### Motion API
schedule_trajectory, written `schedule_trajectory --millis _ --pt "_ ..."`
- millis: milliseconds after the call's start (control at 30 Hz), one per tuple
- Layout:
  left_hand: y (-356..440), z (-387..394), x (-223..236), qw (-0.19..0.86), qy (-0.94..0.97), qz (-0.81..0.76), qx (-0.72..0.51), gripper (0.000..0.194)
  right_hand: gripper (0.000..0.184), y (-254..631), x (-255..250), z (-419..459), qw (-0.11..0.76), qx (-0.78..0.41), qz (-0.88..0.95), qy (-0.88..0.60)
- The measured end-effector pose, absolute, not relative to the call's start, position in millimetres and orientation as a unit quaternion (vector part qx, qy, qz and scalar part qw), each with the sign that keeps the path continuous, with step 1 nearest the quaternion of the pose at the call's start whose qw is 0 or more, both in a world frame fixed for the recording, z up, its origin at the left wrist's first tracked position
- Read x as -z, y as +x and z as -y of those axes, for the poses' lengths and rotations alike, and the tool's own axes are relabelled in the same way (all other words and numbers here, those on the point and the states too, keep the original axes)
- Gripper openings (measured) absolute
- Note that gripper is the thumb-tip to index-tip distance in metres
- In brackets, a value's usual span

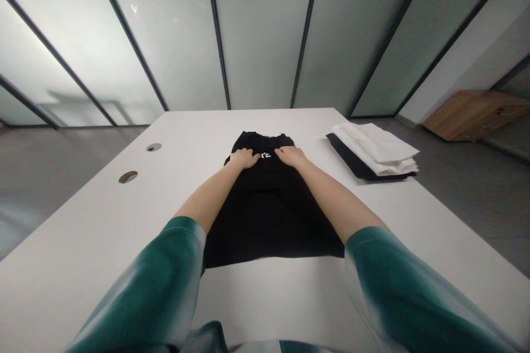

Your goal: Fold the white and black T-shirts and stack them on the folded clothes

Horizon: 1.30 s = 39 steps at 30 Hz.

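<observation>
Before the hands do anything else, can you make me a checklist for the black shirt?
1. Left hand on the black shirt: ok, it touches near the collar end.
2. Right hand on the shirt: ok, across from the left one.
3. Shirt spread out on the white table: ok, its hem lies toward the person.
4. White print all showing: cannot tell, the hands may hide some.
5. Shirt apart from the white cloth pile: ok, the pile lies off to the right.
6. Nothing tucked under the shirt: cannot tell, its underside is hidden.
</observation>
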State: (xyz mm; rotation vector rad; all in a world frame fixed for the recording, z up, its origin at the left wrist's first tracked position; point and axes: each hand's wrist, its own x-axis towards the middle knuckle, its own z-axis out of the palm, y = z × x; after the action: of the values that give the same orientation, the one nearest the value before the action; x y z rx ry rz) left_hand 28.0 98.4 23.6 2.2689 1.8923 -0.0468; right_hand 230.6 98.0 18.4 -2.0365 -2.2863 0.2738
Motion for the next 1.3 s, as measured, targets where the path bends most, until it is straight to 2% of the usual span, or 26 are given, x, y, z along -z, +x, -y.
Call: schedule_trajectory --millis 133,233,300,433,500,633,767,867,967,1100,1200,1300 --pt "16 -115 -38 0.068 0.711 -0.699 -0.033 0.045 0.040 246 -28 -103 0.100 -0.059 0.663 -0.740" --pt "13 -124 -45 0.119 0.693 -0.711 0.014 0.036 0.037 250 -30 -107 0.081 -0.069 0.641 -0.760" --pt "12 -127 -44 0.122 0.681 -0.721 0.029 0.036 0.038 250 -29 -111 0.063 -0.058 0.642 -0.762" --pt "6 -135 -31 0.070 0.656 -0.750 -0.047 0.054 0.046 251 -23 -124 0.069 -0.033 0.647 -0.759" --pt "1 -145 -22 0.102 0.648 -0.751 -0.077 0.054 0.047 256 -19 -133 0.084 -0.088 0.634 -0.764" --pt "-7 -171 -14 0.209 0.621 -0.746 -0.117 0.031 0.036 268 -17 -154 0.097 -0.197 0.608 -0.763" --pt "-17 -189 -28 0.237 0.610 -0.742 -0.144 0.018 0.020 276 -28 -172 0.079 -0.186 0.623 -0.756" --pt "-25 -202 -48 0.284 0.569 -0.742 -0.212 0.015 0.017 281 -44 -187 0.129 -0.183 0.602 -0.766" --pt "-29 -213 -65 0.313 0.545 -0.715 -0.308 0.022 0.026 279 -59 -205 0.250 -0.187 0.574 -0.757" --pt "-24 -205 -63 0.259 0.609 -0.658 -0.359 0.055 0.055 267 -59 -210 0.372 -0.218 0.585 -0.687" --pt "-24 -173 -45 0.151 0.717 -0.620 -0.279 0.063 0.059 266 -39 -186 0.357 -0.196 0.628 -0.663" --pt "-33 -129 -23 0.083 0.781 -0.601 -0.148 0.060 0.052 280 -12 -141 0.264 -0.152 0.701 -0.645"
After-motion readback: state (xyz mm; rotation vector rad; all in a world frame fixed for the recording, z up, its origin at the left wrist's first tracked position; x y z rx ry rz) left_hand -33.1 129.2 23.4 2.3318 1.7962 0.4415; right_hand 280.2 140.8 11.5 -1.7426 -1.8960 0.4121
